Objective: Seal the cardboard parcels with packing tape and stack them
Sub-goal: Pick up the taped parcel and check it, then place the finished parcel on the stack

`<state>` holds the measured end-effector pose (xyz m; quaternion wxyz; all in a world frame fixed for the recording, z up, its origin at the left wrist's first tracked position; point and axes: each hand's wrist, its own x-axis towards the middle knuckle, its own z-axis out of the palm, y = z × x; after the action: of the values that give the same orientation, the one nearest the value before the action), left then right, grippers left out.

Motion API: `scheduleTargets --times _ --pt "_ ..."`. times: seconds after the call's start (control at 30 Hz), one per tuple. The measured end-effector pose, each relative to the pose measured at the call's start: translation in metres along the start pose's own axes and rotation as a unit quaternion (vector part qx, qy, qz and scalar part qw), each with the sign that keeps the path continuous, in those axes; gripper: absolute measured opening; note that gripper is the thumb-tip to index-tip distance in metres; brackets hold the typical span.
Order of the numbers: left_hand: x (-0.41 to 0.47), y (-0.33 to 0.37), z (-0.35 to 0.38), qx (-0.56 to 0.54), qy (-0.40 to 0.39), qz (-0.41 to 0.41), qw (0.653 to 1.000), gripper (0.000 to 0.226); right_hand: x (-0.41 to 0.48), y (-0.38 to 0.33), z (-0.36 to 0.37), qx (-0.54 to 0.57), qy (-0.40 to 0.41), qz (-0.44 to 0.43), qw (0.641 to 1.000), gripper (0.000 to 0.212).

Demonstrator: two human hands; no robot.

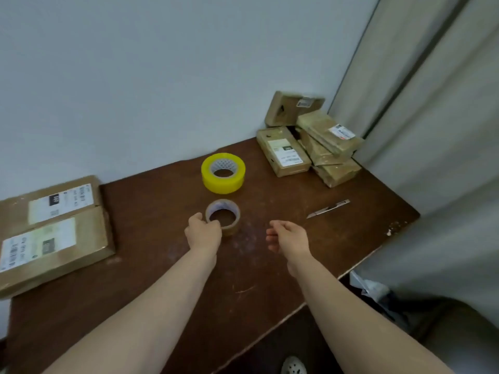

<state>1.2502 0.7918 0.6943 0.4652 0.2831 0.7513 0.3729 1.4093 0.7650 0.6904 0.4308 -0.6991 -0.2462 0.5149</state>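
Gripping: the left hand (204, 233) has its fingers and thumb curled round the near left side of the brown tape roll (232, 228).
Brown tape roll: lies flat with its hole up, about mid-width on the dark wooden worktop (151, 233), just nearer than the yellow tape roll (224, 183).
Yellow tape roll: the larger of the two, also flat with its core facing up. A narrow strip of worktop separates it from the brown one.
Right hand: the right hand (289, 236) is turned palm inward with fingers loosely curled, holding nothing. It is to the right of the brown tape roll and clear of it; whether it touches the worktop cannot be told.
Utility knife: the slim metal utility knife (328, 209) lies on the worktop beyond and to the right of the right hand, untouched.
Left parcels: two labelled cardboard parcels, the far one (54, 203) and the near one (51, 249), lie side by side at the worktop's left edge with their long sides touching.
Corner parcels: a heap in the far right corner. A labelled parcel (283, 151) lies flat at the front, another (291, 107) leans on the wall (162, 76), and tape-wrapped ones (329, 133) are piled crookedly beside them.
Curtain: a pale curtain (432, 103) hangs on the right.
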Motion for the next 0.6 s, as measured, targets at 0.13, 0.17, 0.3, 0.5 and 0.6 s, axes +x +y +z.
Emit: scheduleTargets --times 0.13,0.17,0.3,0.5,0.6 --pt "-0.028 0.011 0.090 0.025 -0.038 0.005 0.999 0.055 0.036 -0.010 -0.092 0.011 0.024 0.031 0.999 0.011" --pt "-0.034 0.014 0.107 0.017 -0.038 -0.004 0.999 0.054 0.044 -0.013 -0.112 0.016 0.029 0.036 0.999 0.011" --pt "-0.045 0.025 0.155 0.022 -0.027 -0.011 0.999 0.052 0.076 -0.024 -0.165 0.023 0.040 0.049 0.998 0.012" --pt "-0.037 0.051 0.196 0.032 -0.011 -0.002 0.999 0.051 0.117 -0.044 -0.183 0.044 0.037 0.049 0.997 0.012" --pt "-0.021 0.067 0.213 0.015 -0.015 0.003 1.000 0.051 0.140 -0.062 -0.182 0.037 0.042 0.035 0.998 0.012"
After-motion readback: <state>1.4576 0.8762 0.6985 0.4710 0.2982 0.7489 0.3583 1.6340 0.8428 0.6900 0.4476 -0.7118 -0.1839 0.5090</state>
